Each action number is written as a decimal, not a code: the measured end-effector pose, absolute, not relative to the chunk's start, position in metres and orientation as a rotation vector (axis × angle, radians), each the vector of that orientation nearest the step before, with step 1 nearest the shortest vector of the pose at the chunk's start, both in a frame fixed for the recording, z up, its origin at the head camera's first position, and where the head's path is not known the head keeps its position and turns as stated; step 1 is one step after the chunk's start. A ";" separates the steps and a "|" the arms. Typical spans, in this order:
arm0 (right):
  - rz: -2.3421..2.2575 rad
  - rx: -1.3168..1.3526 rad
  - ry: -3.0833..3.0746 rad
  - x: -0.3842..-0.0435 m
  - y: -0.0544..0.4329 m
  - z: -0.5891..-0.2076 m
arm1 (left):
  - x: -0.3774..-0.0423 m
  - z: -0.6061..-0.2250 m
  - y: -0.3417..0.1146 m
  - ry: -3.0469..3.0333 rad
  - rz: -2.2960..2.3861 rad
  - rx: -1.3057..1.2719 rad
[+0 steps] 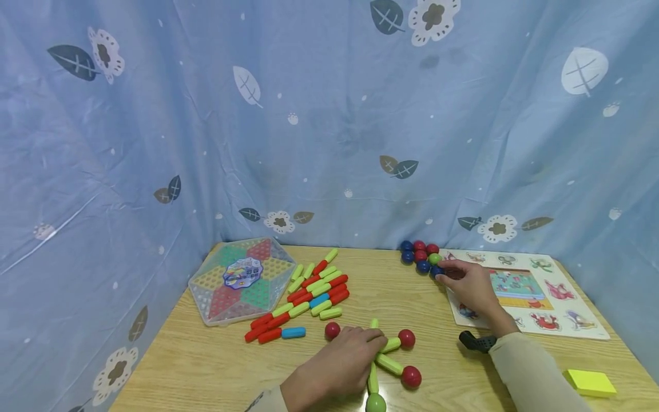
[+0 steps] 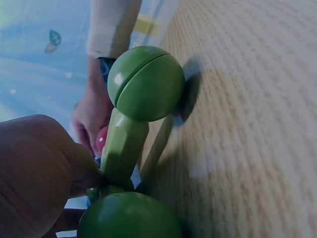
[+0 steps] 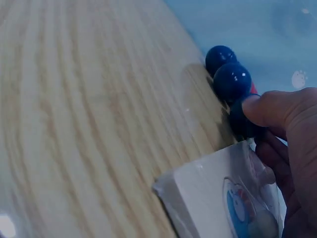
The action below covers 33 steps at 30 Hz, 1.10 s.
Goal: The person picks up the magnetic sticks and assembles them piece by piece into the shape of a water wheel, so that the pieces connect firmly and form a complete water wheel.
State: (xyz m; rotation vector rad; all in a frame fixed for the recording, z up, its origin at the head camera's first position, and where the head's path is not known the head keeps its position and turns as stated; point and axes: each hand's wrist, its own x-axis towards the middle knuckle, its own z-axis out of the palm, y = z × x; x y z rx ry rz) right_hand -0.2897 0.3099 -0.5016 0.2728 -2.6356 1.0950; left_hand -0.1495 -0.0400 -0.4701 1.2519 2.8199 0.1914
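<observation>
My left hand [image 1: 342, 356] holds a star-shaped build of light-green sticks [image 1: 389, 364] near its centre. Balls cap its stick ends, among them a red ball [image 1: 411, 377] and a green ball [image 1: 376, 403]. In the left wrist view, the thumb and fingers pinch beside a stick [image 2: 122, 146] topped by a green ball [image 2: 146, 83]. Far right, my right hand [image 1: 471, 289] pinches a dark blue ball [image 3: 242, 119] between thumb and fingers. That ball sits at the near end of a cluster of red, blue and green balls [image 1: 420, 256].
A picture puzzle board [image 1: 571, 309] lies under and beside the right hand. Red, green and blue sticks [image 1: 309, 292] are spread left of centre, beside a hexagonal game board [image 1: 242, 280]. A yellow block [image 1: 590, 383] lies at the right; a blue curtain [image 1: 329, 114] hangs behind.
</observation>
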 end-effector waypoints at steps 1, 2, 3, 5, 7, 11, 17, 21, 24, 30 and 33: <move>1.074 0.270 -2.627 -0.289 0.308 -0.503 | -0.149 -0.471 -0.040 2.823 0.190 1.256; 1.071 0.273 -2.614 -0.288 0.305 -0.504 | -0.149 -0.471 -0.040 2.827 0.183 1.262; 1.091 0.280 -2.596 -0.286 0.302 -0.504 | -0.149 -0.471 -0.040 2.834 0.175 1.273; 1.162 0.321 -2.559 -0.281 0.296 -0.504 | -0.149 -0.472 -0.039 2.845 0.166 1.289; 1.278 0.400 -2.544 -0.275 0.285 -0.501 | -0.149 -0.471 -0.039 2.852 0.166 1.295; 1.477 0.617 -2.601 -0.264 0.257 -0.496 | -0.149 -0.471 -0.036 2.864 0.164 1.285; 1.571 0.934 -2.717 -0.255 0.220 -0.493 | -0.149 -0.472 -0.032 2.884 0.137 1.302; 1.621 0.999 -2.769 -0.253 0.205 -0.493 | -0.150 -0.472 -0.032 2.863 0.153 1.319; 1.648 1.005 -2.794 -0.251 0.200 -0.493 | -0.149 -0.471 -0.033 2.848 0.174 1.331; 1.643 0.953 -2.787 -0.245 0.199 -0.494 | -0.148 -0.469 -0.036 2.866 0.195 1.356; 1.624 0.925 -2.758 -0.241 0.202 -0.495 | -0.148 -0.469 -0.036 2.853 0.233 1.382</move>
